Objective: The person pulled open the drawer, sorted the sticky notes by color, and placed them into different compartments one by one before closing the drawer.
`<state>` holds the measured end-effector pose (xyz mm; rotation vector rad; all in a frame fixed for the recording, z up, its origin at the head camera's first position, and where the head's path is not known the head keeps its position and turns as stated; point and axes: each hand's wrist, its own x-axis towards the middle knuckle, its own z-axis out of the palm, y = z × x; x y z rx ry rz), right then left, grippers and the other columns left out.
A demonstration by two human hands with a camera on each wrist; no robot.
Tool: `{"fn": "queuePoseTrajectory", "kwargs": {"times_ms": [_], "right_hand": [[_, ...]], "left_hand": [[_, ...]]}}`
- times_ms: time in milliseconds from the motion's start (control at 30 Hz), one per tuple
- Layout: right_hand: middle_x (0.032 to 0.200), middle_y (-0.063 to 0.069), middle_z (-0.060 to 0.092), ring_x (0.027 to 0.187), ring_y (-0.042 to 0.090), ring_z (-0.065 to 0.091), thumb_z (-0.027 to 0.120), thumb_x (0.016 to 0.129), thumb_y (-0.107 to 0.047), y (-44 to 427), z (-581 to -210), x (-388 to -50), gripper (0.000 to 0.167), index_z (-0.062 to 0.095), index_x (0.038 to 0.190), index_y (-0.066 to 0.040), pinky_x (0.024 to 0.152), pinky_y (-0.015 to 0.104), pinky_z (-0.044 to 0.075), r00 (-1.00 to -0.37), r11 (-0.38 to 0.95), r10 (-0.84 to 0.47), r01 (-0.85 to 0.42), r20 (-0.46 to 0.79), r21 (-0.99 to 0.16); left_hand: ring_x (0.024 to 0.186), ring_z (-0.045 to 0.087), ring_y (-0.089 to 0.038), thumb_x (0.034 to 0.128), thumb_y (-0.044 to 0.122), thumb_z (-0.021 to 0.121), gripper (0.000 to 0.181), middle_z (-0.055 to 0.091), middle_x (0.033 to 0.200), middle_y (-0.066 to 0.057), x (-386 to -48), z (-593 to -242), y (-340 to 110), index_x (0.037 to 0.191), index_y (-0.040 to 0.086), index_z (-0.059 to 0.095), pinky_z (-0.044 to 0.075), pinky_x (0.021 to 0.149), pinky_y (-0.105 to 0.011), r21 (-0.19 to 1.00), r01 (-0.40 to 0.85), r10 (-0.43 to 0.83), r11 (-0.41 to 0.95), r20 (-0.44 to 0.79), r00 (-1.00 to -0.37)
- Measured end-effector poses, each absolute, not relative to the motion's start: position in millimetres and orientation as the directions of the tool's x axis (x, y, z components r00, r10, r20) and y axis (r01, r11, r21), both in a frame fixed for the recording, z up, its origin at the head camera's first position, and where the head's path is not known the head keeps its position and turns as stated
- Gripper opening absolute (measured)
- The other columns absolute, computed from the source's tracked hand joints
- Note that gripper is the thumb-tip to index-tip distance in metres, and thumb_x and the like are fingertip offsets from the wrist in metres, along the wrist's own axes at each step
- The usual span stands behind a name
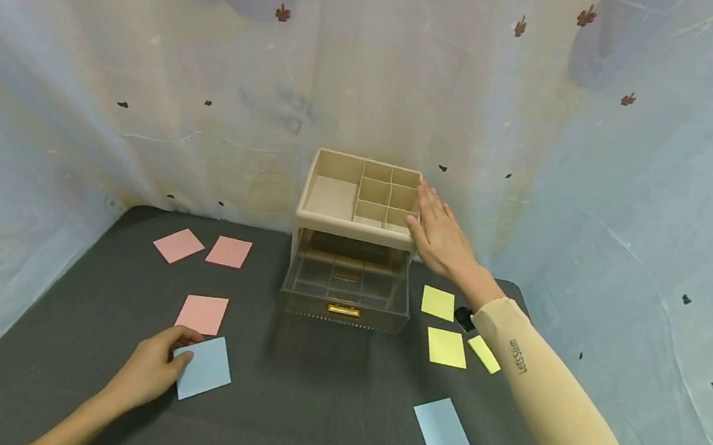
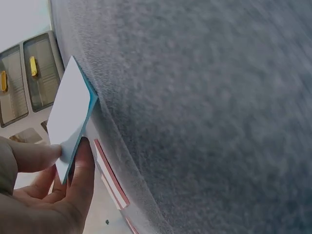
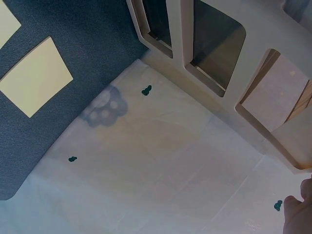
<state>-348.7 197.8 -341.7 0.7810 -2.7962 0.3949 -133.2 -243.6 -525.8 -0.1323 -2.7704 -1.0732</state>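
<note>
My left hand (image 1: 151, 365) pinches a light blue sticky note pad (image 1: 205, 369) between thumb and fingers at the table's left front. In the left wrist view the blue pad (image 2: 73, 114) is tilted up on edge. A cream desktop organizer (image 1: 355, 231) stands at the back middle, its top split into compartments. One see-through drawer (image 1: 305, 306) with a gold handle juts out from its front. My right hand (image 1: 442, 241) lies with straight fingers along the organizer's right upper edge. Only part of that hand (image 3: 300, 207) shows in the right wrist view.
Several pink pads (image 1: 229, 252) lie on the left of the dark table (image 1: 302, 426). Several yellow pads (image 1: 447, 348) are on the right, near my right forearm. A second blue pad (image 1: 441, 427) lies at the right front. A patterned curtain (image 1: 372, 104) hangs behind.
</note>
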Motion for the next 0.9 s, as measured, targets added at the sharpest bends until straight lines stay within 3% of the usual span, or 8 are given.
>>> {"fn": "queuePoseTrajectory", "kwargs": {"times_ms": [300,533,900], "right_hand": [[0.175,0.012,0.003,0.160,0.035,0.009,0.020,0.114,-0.045,197.5,-342.2,-349.9,0.070,0.001,0.167,-0.004,0.128,0.053,0.011,-0.830,0.822,-0.480,-0.538,0.283,-0.184],[0.175,0.012,0.003,0.161,0.033,0.007,0.019,0.114,-0.045,197.5,-343.2,-350.1,0.070,0.001,0.167,-0.004,0.129,0.053,0.011,-0.833,0.823,-0.476,-0.535,0.282,-0.191],[0.175,0.011,0.002,0.160,0.035,0.008,0.021,0.114,-0.046,197.8,-342.3,-349.5,0.071,0.001,0.167,-0.003,0.128,0.054,0.011,-0.828,0.818,-0.482,-0.542,0.285,-0.192]], "left_hand": [[0.082,0.058,-0.018,0.0945,-0.003,0.070,0.024,0.075,0.112,-0.014,-134.8,-521.6,-242.5,0.116,0.007,0.072,0.045,0.068,-0.029,0.696,0.122,0.002,0.707,0.170,-0.985],[0.107,0.069,-0.030,0.0973,0.000,0.069,0.025,0.075,0.117,-0.013,-136.4,-513.2,-238.1,0.120,0.009,0.072,0.053,0.080,-0.037,0.718,0.145,-0.015,0.681,0.212,-0.977],[0.112,0.066,-0.033,0.1019,0.006,0.065,0.023,0.072,0.122,-0.014,-142.6,-485.8,-227.0,0.124,0.007,0.070,0.050,0.080,-0.016,0.773,0.184,-0.085,0.607,0.294,-0.952]]}}
